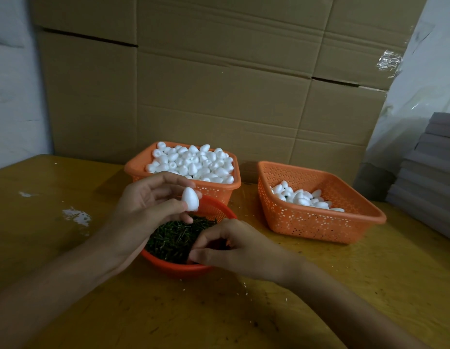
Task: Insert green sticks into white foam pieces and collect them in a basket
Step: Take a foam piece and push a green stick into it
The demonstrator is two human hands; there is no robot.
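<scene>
Presently held: one egg-shaped foam piece (190, 199), pinched between the thumb and fingertips of the left hand (153, 197), above the far edge of the round bowl (178, 269).
Other hand: the right hand (234, 248) reaches into the green sticks (173, 238) heaped in that bowl, fingers curled; the fingertips are hidden, so it cannot be told whether a stick is pinched.
Supply: the back basket (135, 170), just behind the bowl, is heaped to the rim with bare foam pieces.
Collected: the right basket (319, 222) holds a small cluster of pieces at its far-left corner, and most of its floor is uncovered; stems among them are too small to confirm.
Step in hand: judged as selecting a stick for insertion; the held piece shows no stick.
Progress: judged early, with few pieces collected and many in supply.
Remaining: insert, place in the right basket, repeat.
Setting: a yellow table (67, 248) with white crumbs; cardboard (218, 84) behind.
</scene>
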